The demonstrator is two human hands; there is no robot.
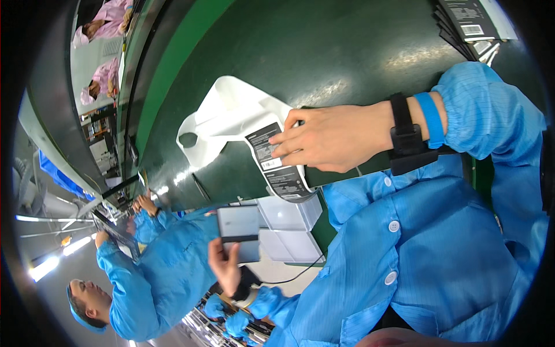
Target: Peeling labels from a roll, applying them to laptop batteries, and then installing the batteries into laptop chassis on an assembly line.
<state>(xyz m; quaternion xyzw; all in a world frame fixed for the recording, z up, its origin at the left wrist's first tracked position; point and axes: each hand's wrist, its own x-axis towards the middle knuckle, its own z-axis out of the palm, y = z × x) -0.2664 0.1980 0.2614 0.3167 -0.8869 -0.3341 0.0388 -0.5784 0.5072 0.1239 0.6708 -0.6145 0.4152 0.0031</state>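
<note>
My right hand (332,139) reaches in from the right, its bent fingers pressing a black printed panel with a barcode (272,159) on white packaging (231,113). This creased white piece lies on the dark green table, with a round hole at its far left part. The panel's near end curves over the table edge. Lower down, my left hand (226,269) is off the table, thumb and fingers closed at the lower edge of a flat grey rectangular piece with a dark band (238,220). Part of its grip is hidden.
White plastic trays (289,211) sit beside the grey piece. A dark cable (295,279) runs from my left wrist. Black printed packages (471,23) are stacked at the far right. A co-worker in blue (162,283) works at left; a thin dark tool (200,187) lies nearby.
</note>
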